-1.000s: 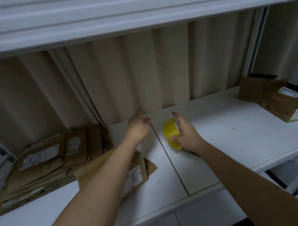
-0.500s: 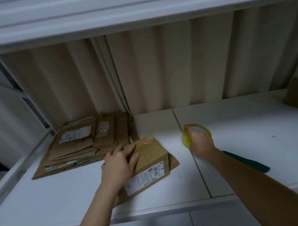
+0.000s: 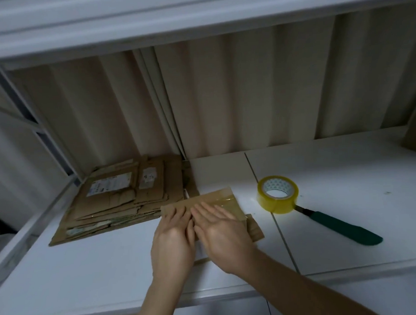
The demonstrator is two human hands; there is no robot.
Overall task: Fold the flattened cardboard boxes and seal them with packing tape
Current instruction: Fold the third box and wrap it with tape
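A flattened cardboard box [image 3: 212, 204] with a strip of clear tape across its top lies near the front edge of the white table [image 3: 344, 171], about midway along it. Both hands lie flat on it, side by side and touching: the left hand [image 3: 173, 241] and the right hand [image 3: 222, 237] press down with straight fingers. Just behind and to the left sits a stack of flattened cardboard boxes [image 3: 123, 200], reaching the table's back left corner. To the right, a yellow packing tape roll [image 3: 278, 193] lies flat, touching a green-handled knife [image 3: 344, 226].
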